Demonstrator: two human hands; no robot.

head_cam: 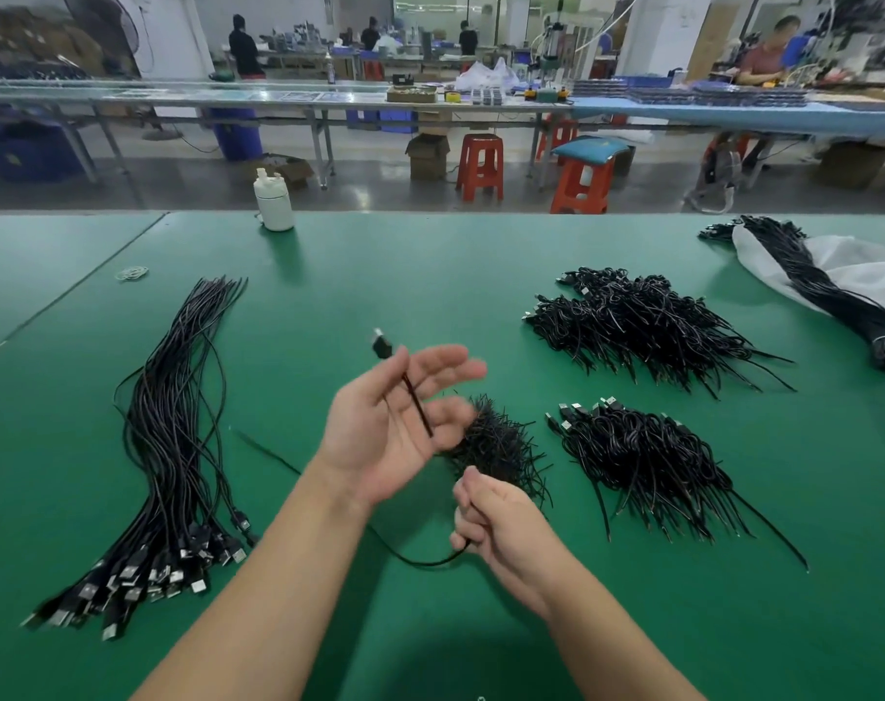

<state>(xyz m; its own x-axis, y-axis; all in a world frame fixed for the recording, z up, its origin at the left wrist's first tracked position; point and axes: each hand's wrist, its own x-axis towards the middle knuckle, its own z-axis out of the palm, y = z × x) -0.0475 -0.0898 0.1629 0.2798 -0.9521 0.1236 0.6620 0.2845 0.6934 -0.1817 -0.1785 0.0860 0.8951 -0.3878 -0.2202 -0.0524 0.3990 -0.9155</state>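
A black USB cable (413, 393) runs across the palm of my left hand (374, 442), and its plug (381, 345) sticks up past the fingers. Those fingers are stretched out and blurred; the thumb lies over the cable and holds it to the palm. The cable loops down over the green table (430, 275) to my right hand (501, 528), which grips it in curled fingers. My right hand is just below and right of the left. Behind both hands lies a small heap of wound cables (506, 450).
A long bunch of straight cables (177, 447) lies at the left, plugs toward me. Two piles of coiled cables (642, 321) (642, 462) sit at the right. A tied bundle (814, 280) rests on a white bag (855, 270) far right. A white bottle (274, 202) and rubber bands (132, 273) are at the back.
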